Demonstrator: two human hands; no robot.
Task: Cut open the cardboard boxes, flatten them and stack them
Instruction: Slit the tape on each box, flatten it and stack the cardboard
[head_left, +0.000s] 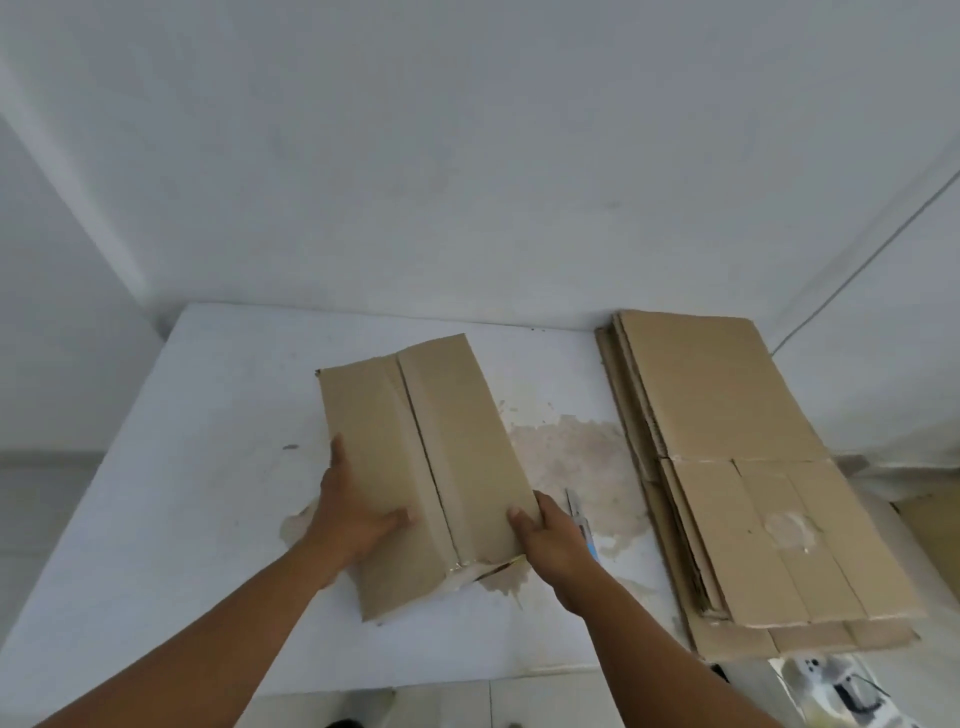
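Observation:
A brown cardboard box (441, 447) lies lengthwise in the middle of the white table (182, 493), its top seam split open along the middle. My left hand (350, 512) grips its left side with the thumb on top. My right hand (545, 540) holds the near right corner. A box cutter (581, 512) with a blue handle lies on the table just right of my right hand, partly hidden by it. A stack of flattened cardboard boxes (737, 467) rests on the table's right side.
White walls close in behind and to both sides of the table. A brownish stain (566, 452) marks the tabletop between the box and the stack. More cardboard (930, 525) shows at the far right edge. Tiled floor lies below the table's near edge.

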